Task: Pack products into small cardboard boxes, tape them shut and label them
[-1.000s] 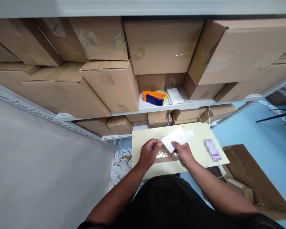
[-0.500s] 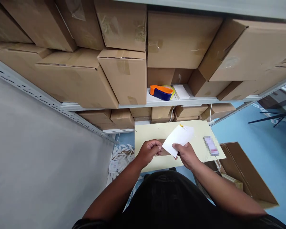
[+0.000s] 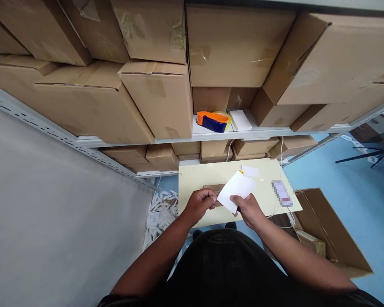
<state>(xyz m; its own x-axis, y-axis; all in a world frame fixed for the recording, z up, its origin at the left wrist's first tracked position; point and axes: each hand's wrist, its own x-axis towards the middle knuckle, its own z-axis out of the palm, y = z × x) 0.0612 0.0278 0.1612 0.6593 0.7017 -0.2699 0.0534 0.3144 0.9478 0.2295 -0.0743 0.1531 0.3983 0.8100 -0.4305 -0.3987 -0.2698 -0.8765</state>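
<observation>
A white label sheet (image 3: 236,189) with a small yellow mark at its top corner is tilted above the table. My right hand (image 3: 248,208) grips its lower right edge, thumb on top. At the sheet's left corner, my left hand (image 3: 203,204) is closed in a pinch; the very tips are hard to make out. Below the hands, a small brown cardboard box (image 3: 208,187) lies on the pale yellow table (image 3: 192,175), partly covered by the sheet and the left hand. A white slip (image 3: 250,171) lies flat just behind the sheet.
A phone (image 3: 282,193) with a white cable lies at the table's right. An orange and blue tape dispenser (image 3: 213,122) and a white stack (image 3: 240,120) sit on the shelf (image 3: 179,140) among cardboard boxes. An open carton (image 3: 333,230) stands right; paper scraps (image 3: 158,213) litter the floor left.
The label sheet has shifted slightly left and down in my right hand, so the white slip behind it now shows. My left hand keeps its pinch at the corner. The view has tilted slightly.
</observation>
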